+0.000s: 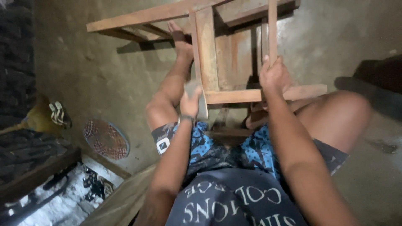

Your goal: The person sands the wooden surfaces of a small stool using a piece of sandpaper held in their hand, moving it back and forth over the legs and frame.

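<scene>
A reddish-brown wooden frame, like an overturned stool or chair, lies on the floor between my legs. My left hand presses a small grey blurred pad or block against one of its upright slats. My right hand is closed around a thin wooden rail of the frame, just above a crossbar. My left foot rests beside the frame.
I sit on a low wooden board over a rough concrete floor. A round patterned disc lies at left, a broom beyond it. Dark clutter fills the lower left; a dark object sits at right.
</scene>
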